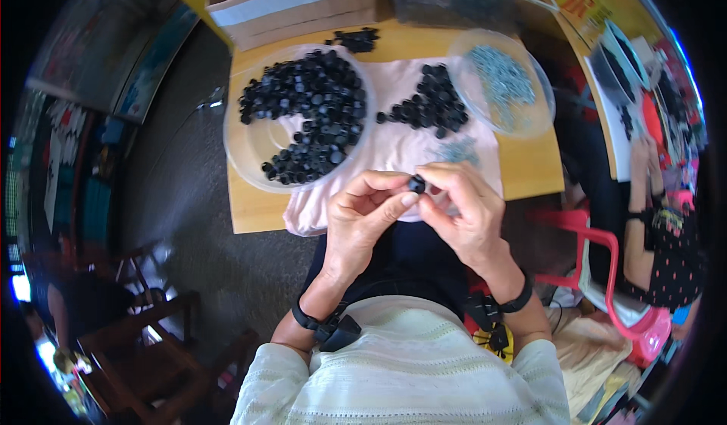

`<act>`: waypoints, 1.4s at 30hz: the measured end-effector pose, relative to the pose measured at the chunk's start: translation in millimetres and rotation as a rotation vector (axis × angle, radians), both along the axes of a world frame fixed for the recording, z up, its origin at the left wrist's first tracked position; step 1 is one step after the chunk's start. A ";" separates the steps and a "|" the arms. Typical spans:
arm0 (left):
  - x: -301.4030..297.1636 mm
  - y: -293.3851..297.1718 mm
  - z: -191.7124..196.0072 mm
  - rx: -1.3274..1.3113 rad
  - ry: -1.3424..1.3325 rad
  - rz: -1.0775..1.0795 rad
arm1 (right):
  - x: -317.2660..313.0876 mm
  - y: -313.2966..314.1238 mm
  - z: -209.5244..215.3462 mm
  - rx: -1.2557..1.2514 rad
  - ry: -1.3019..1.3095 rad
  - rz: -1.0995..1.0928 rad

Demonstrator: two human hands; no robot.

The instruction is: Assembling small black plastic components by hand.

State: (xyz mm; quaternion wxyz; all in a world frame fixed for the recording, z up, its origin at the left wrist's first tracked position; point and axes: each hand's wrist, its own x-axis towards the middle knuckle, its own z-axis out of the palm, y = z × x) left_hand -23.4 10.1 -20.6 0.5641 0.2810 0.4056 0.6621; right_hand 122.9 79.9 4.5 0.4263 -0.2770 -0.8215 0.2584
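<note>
Here, a small black cap (pixel 416 184) sits pinched between the fingertips of both my hands, held above the near edge of the table (pixel 534 169), just over my lap. My left hand (pixel 362 217) closes on it from the left, thumb and forefinger curled in and pressed against its side. My right hand (pixel 466 209) meets it from the right, fingers bent over the top, thumb tucked beneath, so the cap is mostly hidden and only its dark end shows.

Just beyond my hands lies a pale cloth (pixel 394 149) spread across the wooden table. On the cloth, near my right fingers, rests a little scatter of small metal bits (pixel 458 151). Farther back on the cloth is a loose heap of black caps (pixel 430 107). To the left stands a clear bowl (pixel 250 152), with more black caps in a crescent round its far side. To the right a clear lid (pixel 530 118) holds a pile of silvery metal bits. A cardboard box (pixel 295 5) stands at the table's far edge. Another person's arm (pixel 644 221) shows well off to my right.
</note>
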 end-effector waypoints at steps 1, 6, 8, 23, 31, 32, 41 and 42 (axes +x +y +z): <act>-5.1 1.5 5.6 -0.012 0.052 0.023 | -0.3 7.4 0.7 0.015 -0.019 -0.020; -69.0 5.1 22.6 -0.020 0.987 0.300 | -10.4 78.4 27.8 -0.172 -0.036 -0.223; -96.2 8.3 28.9 -0.198 1.235 0.300 | -12.0 133.3 32.1 0.000 0.011 -0.303; -143.1 24.1 12.2 -0.397 1.460 0.052 | -20.1 202.1 43.2 0.043 -0.203 -0.418; -142.3 45.5 18.4 -0.287 1.440 0.243 | -49.6 93.4 13.3 -0.159 -0.227 0.006; -148.8 49.2 20.4 -0.292 1.566 0.321 | -53.7 86.5 8.6 -0.046 -0.263 0.044; -173.9 66.2 -2.2 -0.289 1.669 0.243 | -99.3 72.3 2.7 0.092 -0.741 0.063; -173.3 64.8 -1.6 -0.289 1.669 0.242 | -101.7 74.9 2.7 0.091 -0.741 0.063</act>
